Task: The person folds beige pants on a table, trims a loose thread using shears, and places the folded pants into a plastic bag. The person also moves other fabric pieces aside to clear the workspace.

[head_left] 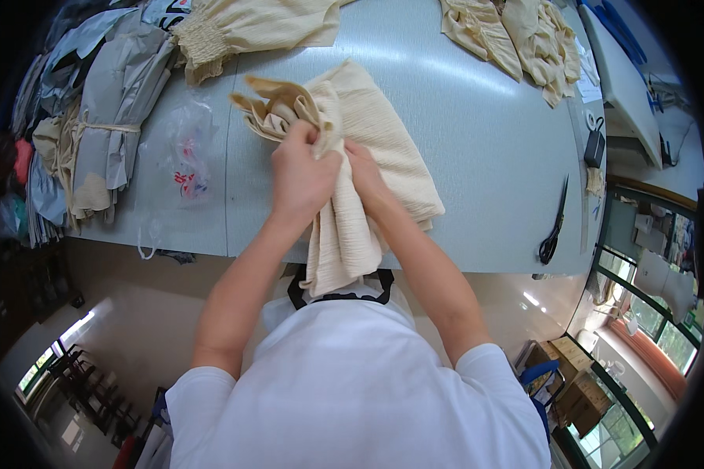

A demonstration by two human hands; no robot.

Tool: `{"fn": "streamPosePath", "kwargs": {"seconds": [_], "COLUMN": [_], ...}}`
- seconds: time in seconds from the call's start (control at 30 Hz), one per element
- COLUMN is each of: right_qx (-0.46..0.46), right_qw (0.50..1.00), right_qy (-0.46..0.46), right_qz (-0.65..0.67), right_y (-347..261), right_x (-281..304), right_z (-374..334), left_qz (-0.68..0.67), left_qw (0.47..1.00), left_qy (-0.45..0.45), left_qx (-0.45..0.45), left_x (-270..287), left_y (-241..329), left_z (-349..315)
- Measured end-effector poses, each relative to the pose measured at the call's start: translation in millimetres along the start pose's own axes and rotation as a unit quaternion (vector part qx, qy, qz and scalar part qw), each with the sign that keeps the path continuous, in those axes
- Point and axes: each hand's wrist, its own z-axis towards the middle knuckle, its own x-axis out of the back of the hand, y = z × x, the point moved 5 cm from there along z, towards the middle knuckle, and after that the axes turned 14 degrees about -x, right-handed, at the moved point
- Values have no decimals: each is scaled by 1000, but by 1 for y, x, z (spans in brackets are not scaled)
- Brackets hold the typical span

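Observation:
A cream crinkled cloth garment [379,141] lies partly on the table, and its lower end hangs over the front edge toward my body. My left hand [307,173] is closed on the bunched fabric near its upper left, where a folded, tan-edged part sticks up. Close beside it, my right hand [365,176] grips the same cloth, its fingers partly hidden by a fold. Which part of the garment this is I cannot tell.
Cream garments lie at the far left [266,31] and far right [544,47]. Bundled grey fabric [117,109] is piled at left beside a clear plastic bag [192,156]. Black scissors [554,230] rest near the right front edge of the pale table [477,180].

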Motion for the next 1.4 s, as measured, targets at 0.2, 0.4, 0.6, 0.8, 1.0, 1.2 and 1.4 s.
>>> {"fn": "streamPosePath", "kwargs": {"seconds": [0.2, 0.4, 0.6, 0.8, 1.0, 1.2, 1.4], "right_qx": [194, -43, 26, 53, 155, 180, 120], "right_qw": [831, 959, 885, 941, 957, 861, 963], "right_qy": [393, 252, 372, 281, 148, 172, 126], "right_qz": [-343, -125, -278, -180, -194, -443, -206], "right_y": [-55, 14, -2, -23, -87, -63, -34], "right_x": [116, 131, 124, 111, 13, -106, -77], "right_z": [-71, -51, -67, -64, -58, -8, 2], "left_qz": [33, 29, 139, 312, 185, -454, -289], "left_qw": [999, 997, 990, 889, 928, 859, 947], "left_qy": [-11, -28, 37, -63, -79, 54, -38], "left_qx": [-13, -73, 8, -328, -314, 228, 136], "left_x": [-34, -48, 77, 7, -40, 54, 74], "left_y": [4, 16, -90, -33, -57, -128, -133], "left_z": [12, 21, 39, -21, -21, -23, -15]}}
